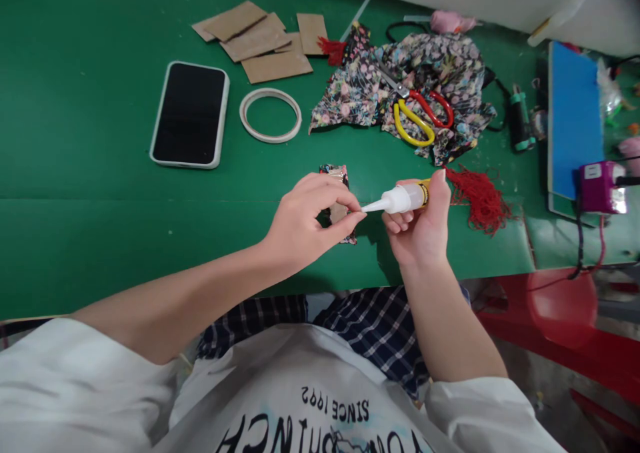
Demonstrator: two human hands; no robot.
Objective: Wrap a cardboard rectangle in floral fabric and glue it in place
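Observation:
My right hand [420, 226] is wrapped round a small glue bottle [404, 198] with a white nozzle and a yellow-black label, tipped so the nozzle points left. At the nozzle's tip, the thumb and forefinger of my left hand [315, 216] are pinched together. Whether anything besides the tip sits in that pinch is too small to see. Partly hidden behind my left hand, a piece of cardboard edged with floral fabric [341, 214] lies on the green table [125, 239].
Beyond my hands lie floral cloth [350, 93], scissors [413, 109], a tape roll [271, 115], cardboard pieces [275, 66] and a phone [190, 116]. To the right are red threads [480, 199], a blue board [575, 126] and a purple device [603, 186] with cables.

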